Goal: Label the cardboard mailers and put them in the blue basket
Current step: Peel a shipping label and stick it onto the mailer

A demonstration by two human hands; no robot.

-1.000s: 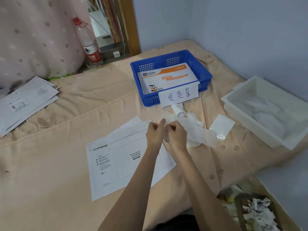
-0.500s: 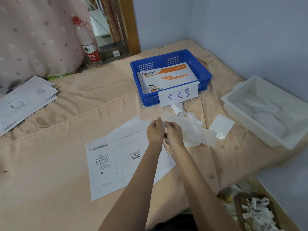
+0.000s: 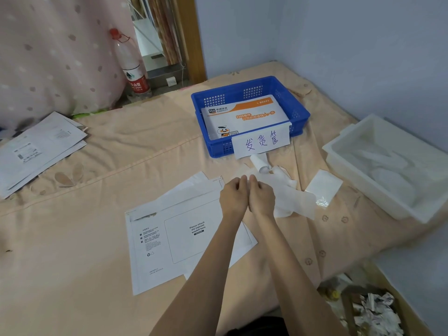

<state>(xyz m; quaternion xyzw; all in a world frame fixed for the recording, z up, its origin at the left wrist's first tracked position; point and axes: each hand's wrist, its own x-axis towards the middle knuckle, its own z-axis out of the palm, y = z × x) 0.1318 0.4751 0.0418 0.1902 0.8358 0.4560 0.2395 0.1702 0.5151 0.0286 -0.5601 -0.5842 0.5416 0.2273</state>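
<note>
Two hands are held together above the near-right corner of the white mailer point(image 3: 184, 241), which lies flat on the peach bedsheet point(image 3: 72, 263) with its printed waybill box facing up. The left hand point(image 3: 234, 198) and the right hand point(image 3: 261, 198) are pressed side by side, fingers curled inward, fingertips meeting at the far edge. What is pinched between them cannot be told; the knuckles hide it, though a crumpled sheet of white paper point(image 3: 291, 200) spreads out from under the right hand. The mailer itself is not gripped: it sits below and to the left of both hands, its corner covered by the wrists.

Beyond the mailer, further from the person, the blue basket point(image 3: 298, 117) is seen, with an orange-and-white mailer point(image 3: 244, 115) lying flat inside and a handwritten paper sign point(image 3: 261, 143) hung on its near wall. A small roll of paper point(image 3: 259, 162) lies between the basket and the hands. Right of the mailer, past the crumpled paper, a small clear sleeve point(image 3: 323, 186) is laid flat, and further right a white tray point(image 3: 339, 151). Far left of the mailer a stack of more mailers point(image 3: 36, 151) is found. A water bottle point(image 3: 131, 66) stands upright behind the bed edge, left of the basket.
</note>
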